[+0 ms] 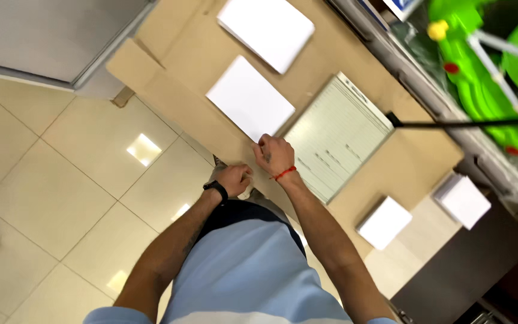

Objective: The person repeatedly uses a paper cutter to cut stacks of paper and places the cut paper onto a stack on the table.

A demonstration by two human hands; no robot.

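My right hand, with a red thread at the wrist, rests on the cardboard-covered table. Its fingers are bunched at the near corner of a white paper stack. A printed form sheet with green lines lies just right of that hand. My left hand, with a black watch on the wrist, is curled into a fist at the table's near edge, a little below the right hand. Nothing shows inside the fist.
Another white paper stack lies further back, and two smaller ones lie to the right. A black rod crosses above the table's right end. Green plastic equipment stands behind it. Tiled floor lies to the left.
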